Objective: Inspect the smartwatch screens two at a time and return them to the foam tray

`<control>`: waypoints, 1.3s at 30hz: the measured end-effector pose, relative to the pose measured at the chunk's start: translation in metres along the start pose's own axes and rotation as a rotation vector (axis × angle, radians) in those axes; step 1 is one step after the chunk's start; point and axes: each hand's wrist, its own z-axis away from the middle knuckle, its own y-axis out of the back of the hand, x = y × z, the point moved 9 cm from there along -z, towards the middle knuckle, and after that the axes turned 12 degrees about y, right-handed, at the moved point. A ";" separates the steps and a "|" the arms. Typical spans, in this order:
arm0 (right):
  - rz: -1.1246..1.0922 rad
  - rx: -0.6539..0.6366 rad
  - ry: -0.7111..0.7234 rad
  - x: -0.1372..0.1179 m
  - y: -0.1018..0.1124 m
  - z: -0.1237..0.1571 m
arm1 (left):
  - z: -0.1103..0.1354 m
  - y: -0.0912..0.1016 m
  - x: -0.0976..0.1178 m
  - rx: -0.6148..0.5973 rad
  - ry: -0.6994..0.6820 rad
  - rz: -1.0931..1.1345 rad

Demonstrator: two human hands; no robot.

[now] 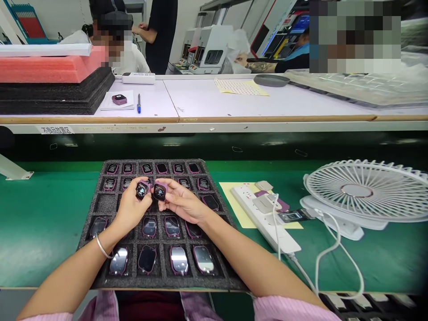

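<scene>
Two smartwatch bodies with lit screens are held up side by side over a black foam tray. My left hand is closed round one smartwatch, and a bracelet circles that wrist. Between the fingers and thumb of my right hand is the other smartwatch, with a purple case. Below and around the hands, several more purple-edged watches lie in the tray's square compartments. One compartment at the left of the middle row holds no watch. Some compartments are hidden behind my hands and forearms.
To the right lie a white power strip with plugs and cables, and a white fan. On the shelf behind are foam sheets, another watch, a pen and a plastic-covered tray. Other people are beyond it.
</scene>
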 end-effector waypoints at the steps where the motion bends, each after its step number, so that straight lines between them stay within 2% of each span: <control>1: 0.001 -0.001 -0.002 0.000 0.000 0.000 | 0.000 0.000 0.000 0.004 0.001 0.003; 13: -0.008 0.001 -0.007 0.000 -0.002 0.001 | -0.001 0.003 0.000 0.040 -0.023 -0.002; 39: -0.017 0.014 -0.023 0.000 -0.001 0.001 | -0.002 -0.001 -0.001 -0.007 -0.004 0.024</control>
